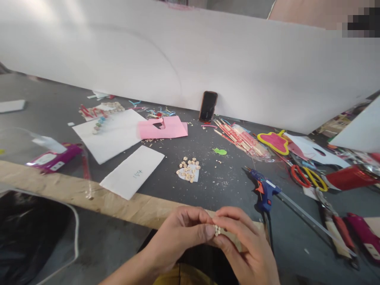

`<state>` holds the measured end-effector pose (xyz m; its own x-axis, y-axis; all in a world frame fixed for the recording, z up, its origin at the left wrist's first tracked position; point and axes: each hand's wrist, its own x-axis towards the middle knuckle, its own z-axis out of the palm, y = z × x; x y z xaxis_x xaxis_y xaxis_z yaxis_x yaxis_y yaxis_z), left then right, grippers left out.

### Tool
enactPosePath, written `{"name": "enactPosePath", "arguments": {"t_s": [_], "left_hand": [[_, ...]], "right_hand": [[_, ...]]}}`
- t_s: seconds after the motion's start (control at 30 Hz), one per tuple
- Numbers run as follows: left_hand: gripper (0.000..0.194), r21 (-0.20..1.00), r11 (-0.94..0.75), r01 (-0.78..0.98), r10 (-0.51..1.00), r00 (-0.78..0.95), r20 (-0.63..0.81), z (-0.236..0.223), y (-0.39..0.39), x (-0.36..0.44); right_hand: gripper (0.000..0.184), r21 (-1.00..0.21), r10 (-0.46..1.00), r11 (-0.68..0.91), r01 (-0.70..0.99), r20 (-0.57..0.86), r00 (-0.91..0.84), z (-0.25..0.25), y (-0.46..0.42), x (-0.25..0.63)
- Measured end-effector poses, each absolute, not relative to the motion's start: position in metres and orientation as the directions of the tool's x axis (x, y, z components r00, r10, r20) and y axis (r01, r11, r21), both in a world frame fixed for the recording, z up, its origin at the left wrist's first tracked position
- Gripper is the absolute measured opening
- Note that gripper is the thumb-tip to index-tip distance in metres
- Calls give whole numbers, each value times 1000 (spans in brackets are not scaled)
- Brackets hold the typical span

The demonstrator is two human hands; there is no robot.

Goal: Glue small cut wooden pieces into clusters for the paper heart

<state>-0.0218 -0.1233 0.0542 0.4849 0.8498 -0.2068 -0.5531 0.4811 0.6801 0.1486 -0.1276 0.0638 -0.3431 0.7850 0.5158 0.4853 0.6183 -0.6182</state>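
My left hand [190, 233] and my right hand [245, 241] meet in front of the table's near edge. Between their thumbs and fingers both pinch a small cluster of pale bead-like pieces [217, 230]; parts of it are hidden by the fingertips. Beyond the hands, a small white paper [194, 174] lies on the dark table, with a heap of pale flower-shaped pieces [187, 168] on it. To the right of the hands rests a blue hot glue gun [265, 194] with a clear glue stick [308, 213] in its back.
Left are a white card with handwriting [133, 172], a white sheet [109, 138] and a purple pack [56, 158]. Pink paper [163, 127] and a propped phone [208, 107] stand farther back. Right lie red-and-white sticks [237, 136], scissors [307, 177], pliers [334, 225] and a red can [353, 176].
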Motion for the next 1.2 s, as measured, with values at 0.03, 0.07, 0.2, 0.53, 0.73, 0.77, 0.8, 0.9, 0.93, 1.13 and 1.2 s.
{"name": "enactPosePath", "arguments": {"t_s": [0.03, 0.07, 0.2, 0.53, 0.73, 0.77, 0.8, 0.9, 0.93, 1.13, 1.2], "left_hand": [[9, 678, 485, -553, 847, 490, -206, 54, -124, -22], [10, 677, 488, -552, 845, 494, -205, 54, -124, -22], [12, 683, 496, -536, 837, 503, -214, 53, -126, -21], [10, 689, 511, -513, 831, 500, -244, 51, -123, -21], [7, 678, 505, -534, 833, 506, -223, 50, -123, -22], [8, 678, 506, -533, 833, 506, -224, 50, -123, -22], [8, 678, 507, -532, 832, 507, -224, 50, -123, -22], [10, 670, 518, -531, 821, 529, -215, 51, -122, -21], [10, 664, 521, -536, 817, 538, -207, 51, -122, -21], [15, 656, 510, -557, 815, 557, -160, 50, -123, -19], [18, 670, 508, -541, 812, 561, -162, 50, -123, -19]], "right_hand": [[17, -613, 779, 626, 482, 526, -343, 64, -127, 148], [16, -605, 771, 635, 481, 535, -344, 65, -127, 148], [15, -577, 754, 654, 490, 549, -360, 69, -125, 147], [18, -571, 737, 675, 467, 536, -411, 67, -125, 149], [18, -570, 747, 664, 484, 528, -403, 68, -123, 149], [19, -573, 747, 664, 479, 531, -400, 68, -123, 149], [20, -579, 747, 664, 473, 534, -396, 68, -123, 149], [21, -622, 779, 627, 469, 496, -384, 68, -124, 149], [20, -638, 793, 609, 470, 480, -376, 67, -124, 149], [18, -651, 799, 601, 463, 484, -355, 64, -125, 147], [17, -639, 791, 612, 465, 493, -363, 64, -125, 147]]}}
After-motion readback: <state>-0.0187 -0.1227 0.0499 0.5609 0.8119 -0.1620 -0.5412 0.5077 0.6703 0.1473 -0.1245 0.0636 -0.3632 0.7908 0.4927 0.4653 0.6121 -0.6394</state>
